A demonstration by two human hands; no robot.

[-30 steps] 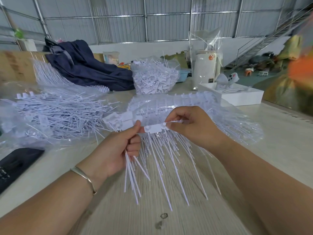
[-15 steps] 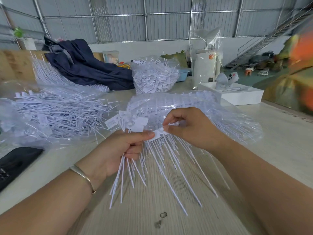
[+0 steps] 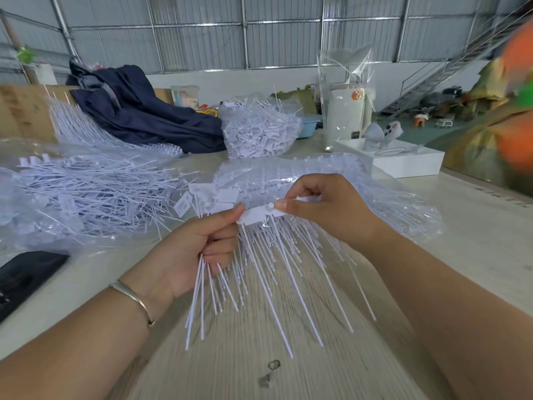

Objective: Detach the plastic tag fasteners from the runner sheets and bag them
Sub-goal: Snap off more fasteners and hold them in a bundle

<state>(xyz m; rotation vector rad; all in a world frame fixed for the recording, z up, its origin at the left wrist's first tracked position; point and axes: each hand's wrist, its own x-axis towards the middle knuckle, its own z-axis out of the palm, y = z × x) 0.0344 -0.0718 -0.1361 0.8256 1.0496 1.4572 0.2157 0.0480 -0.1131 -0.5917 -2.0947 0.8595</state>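
Hands meet above a pale wood-grain table (image 3: pixel 476 226). The left hand (image 3: pixel 199 249) now clenches a fuller bunch of loose white plastic tag fasteners (image 3: pixel 207 287), thumb pinching the white runner sheet (image 3: pixel 255 215). The right hand (image 3: pixel 323 209) pinches its other end, higher than before. Fingertips hide the join; background is blurred.

The fasteners (image 3: pixel 268 272) are thin matt white plastic. The bags (image 3: pixel 403 209) around the piles are clear, glossy, crinkled film. The desk (image 3: pixel 230 356) looks like pale wood with a fine grain. The bracelet (image 3: pixel 135 298) is shiny metal, the jacket (image 3: pixel 150 122) soft dark cloth, and the wall (image 3: pixel 202 39) ribbed sheet metal.
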